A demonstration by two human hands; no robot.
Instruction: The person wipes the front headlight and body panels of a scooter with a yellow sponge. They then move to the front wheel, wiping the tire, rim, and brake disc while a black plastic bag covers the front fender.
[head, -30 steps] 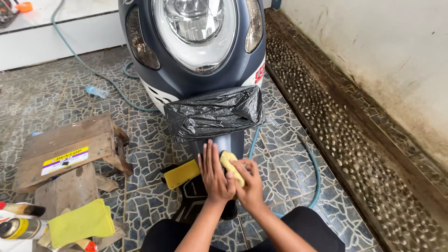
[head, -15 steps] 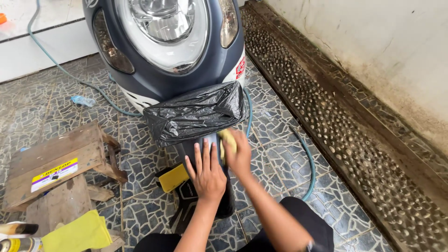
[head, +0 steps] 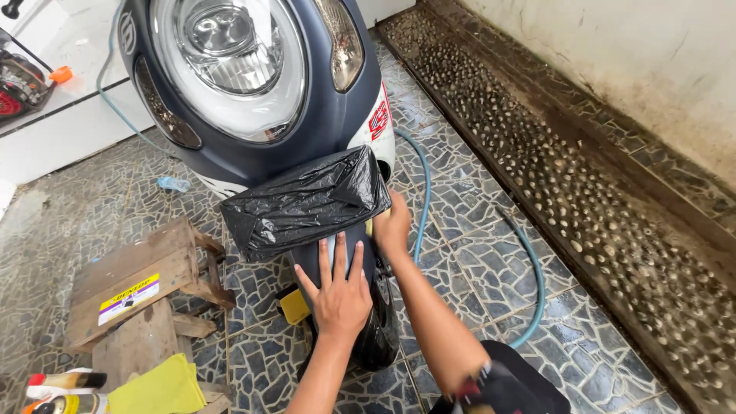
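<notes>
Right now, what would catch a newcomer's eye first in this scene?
The dark blue scooter with its big round headlight fills the top middle. Just below it, a crinkled black plastic bag covers part of the front. Under that, the left hand lies flat on the fender and the right hand presses its side.

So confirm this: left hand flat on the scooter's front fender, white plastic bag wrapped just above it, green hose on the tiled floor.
Wrong on one point: the head view shows the plastic bag is black. The left hand does lie flat on the front fender, and the green hose lies on the tiled floor.
</notes>
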